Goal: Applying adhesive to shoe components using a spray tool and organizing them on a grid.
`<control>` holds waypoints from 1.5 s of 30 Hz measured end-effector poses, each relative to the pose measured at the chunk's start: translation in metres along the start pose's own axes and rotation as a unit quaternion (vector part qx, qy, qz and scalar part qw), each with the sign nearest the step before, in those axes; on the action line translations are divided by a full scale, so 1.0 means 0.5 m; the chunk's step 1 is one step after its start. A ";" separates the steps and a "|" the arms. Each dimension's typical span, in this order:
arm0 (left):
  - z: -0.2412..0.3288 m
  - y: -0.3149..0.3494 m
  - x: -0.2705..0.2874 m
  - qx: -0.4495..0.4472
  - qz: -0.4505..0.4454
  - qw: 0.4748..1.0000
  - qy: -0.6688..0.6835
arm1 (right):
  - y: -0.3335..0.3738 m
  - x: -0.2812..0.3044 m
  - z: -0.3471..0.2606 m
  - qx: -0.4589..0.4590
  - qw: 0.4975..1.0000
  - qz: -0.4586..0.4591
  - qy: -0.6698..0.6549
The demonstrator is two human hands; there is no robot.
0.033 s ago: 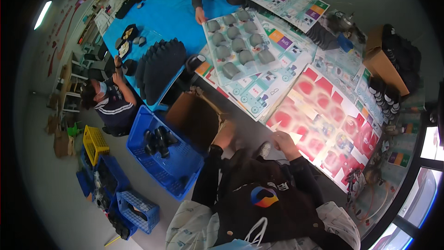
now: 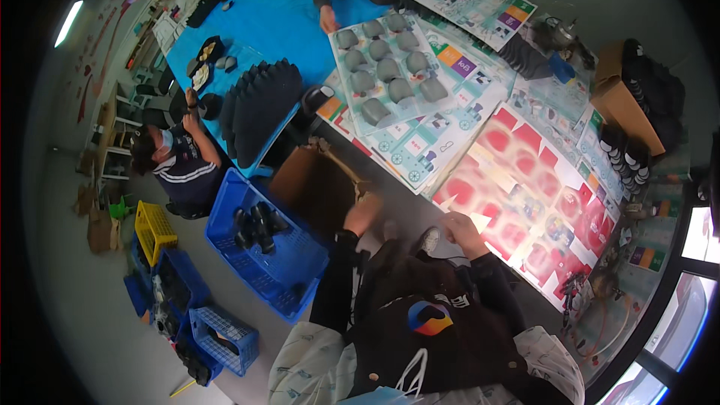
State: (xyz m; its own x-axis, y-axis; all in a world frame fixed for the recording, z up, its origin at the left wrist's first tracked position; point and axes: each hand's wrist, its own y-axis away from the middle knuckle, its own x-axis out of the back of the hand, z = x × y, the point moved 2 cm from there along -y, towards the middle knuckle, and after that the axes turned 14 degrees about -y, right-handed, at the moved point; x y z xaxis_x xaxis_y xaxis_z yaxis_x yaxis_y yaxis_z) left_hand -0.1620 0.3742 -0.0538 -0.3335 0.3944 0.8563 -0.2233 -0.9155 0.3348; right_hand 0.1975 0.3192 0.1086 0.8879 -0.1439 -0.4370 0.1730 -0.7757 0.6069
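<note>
My left hand hangs over the near edge of an open cardboard box; motion smears its fingers, so what it holds, if anything, is unclear. My right hand is beside the near left edge of a board with red-and-white stains. Its fingers are curled together, and anything between them is hidden. Farther off, a clear tray of rounded grey pieces lies tilted over printed sheets. A co-worker's hand touches the tray's far left corner.
A blue crate with black parts stands left of my left arm. Stacked dark pads lie on the blue-covered table. Another person sits at its left. A cardboard box of black pieces stands at the right.
My left hand has shifted slightly left. My right hand stays nearly where it was, and the co-worker's hand remains at the tray's corner.
</note>
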 end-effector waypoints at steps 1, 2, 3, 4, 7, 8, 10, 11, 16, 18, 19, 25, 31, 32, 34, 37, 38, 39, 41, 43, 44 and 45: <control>-0.055 -0.010 0.020 0.066 0.031 0.991 0.112 | -0.006 -0.010 0.006 -0.011 1.000 -0.007 0.010; -0.130 -0.007 0.021 0.259 0.021 0.883 0.391 | -0.016 -0.025 0.013 -0.023 0.999 -0.019 0.021; -0.107 -0.045 0.040 0.292 0.024 0.832 0.471 | -0.022 0.000 0.020 -0.027 0.999 0.004 0.021; -0.072 -0.095 0.068 0.324 0.022 0.775 0.542 | -0.024 0.028 0.023 -0.021 0.998 0.039 0.035; -0.180 -0.139 0.110 0.355 0.085 0.703 0.610 | -0.054 -0.004 0.026 -0.030 0.997 0.022 0.072; -0.175 -0.158 0.103 0.352 0.085 0.703 0.612 | -0.055 -0.001 0.028 -0.026 0.996 0.020 0.081; -0.205 -0.178 0.041 0.366 0.045 0.728 0.578 | -0.090 -0.023 0.050 -0.057 0.995 0.036 0.070; -0.220 -0.169 -0.007 0.364 0.009 0.762 0.536 | -0.111 -0.051 0.068 -0.092 0.993 0.014 0.075; -0.317 -0.005 -0.277 0.237 -0.083 0.632 0.733 | -0.245 -0.223 0.201 -0.204 0.950 -0.148 0.185; -0.148 -0.003 -0.321 0.256 -0.112 0.628 0.726 | -0.325 -0.195 0.237 -0.170 0.943 -0.151 0.244; -0.071 0.010 -0.300 0.306 -0.119 0.678 0.658 | -0.361 -0.176 0.250 -0.153 0.948 -0.138 0.243; -0.077 0.214 -0.172 0.372 -0.070 0.713 0.591 | -0.394 -0.332 0.227 -0.091 0.926 -0.165 0.328; -0.088 0.175 -0.030 0.344 -0.024 0.740 0.577 | -0.284 -0.320 0.117 -0.062 0.939 -0.174 0.289; -0.075 0.125 -0.015 0.305 -0.015 0.737 0.603 | -0.272 -0.298 0.082 -0.057 0.951 -0.154 0.261; -0.042 0.068 0.033 0.252 -0.029 0.746 0.616 | -0.247 -0.250 0.044 -0.045 0.975 -0.112 0.186; 0.030 -0.021 0.067 0.220 -0.057 0.802 0.553 | -0.214 -0.168 0.047 -0.018 0.998 -0.048 0.041; 0.055 -0.052 0.071 0.217 -0.062 0.807 0.546 | -0.209 -0.143 0.060 -0.002 1.000 -0.017 -0.022; 0.080 -0.074 0.058 0.185 -0.049 0.850 0.490 | -0.197 -0.120 0.075 -0.010 1.000 0.014 -0.023; 0.170 -0.082 0.051 0.158 -0.083 0.850 0.496 | -0.144 -0.095 0.090 -0.007 0.998 0.014 -0.064; 0.278 -0.096 0.062 0.060 -0.167 0.922 0.345 | -0.120 -0.016 0.118 0.068 0.998 0.005 -0.016; 0.327 -0.071 0.104 0.014 -0.160 0.946 0.281 | -0.101 0.006 0.118 0.036 0.998 0.030 -0.032; 0.250 -0.050 0.016 -0.024 -0.158 0.905 0.394 | -0.078 0.001 0.114 0.001 0.998 0.035 -0.046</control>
State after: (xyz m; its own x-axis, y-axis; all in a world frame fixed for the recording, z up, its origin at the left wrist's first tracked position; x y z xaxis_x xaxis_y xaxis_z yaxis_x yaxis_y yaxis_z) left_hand -0.0448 0.3902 -0.0062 -0.7908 0.5885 0.1685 -0.4556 -0.7497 0.4799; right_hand 0.1669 0.3142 0.0469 0.8551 -0.2540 -0.4521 0.1100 -0.7631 0.6368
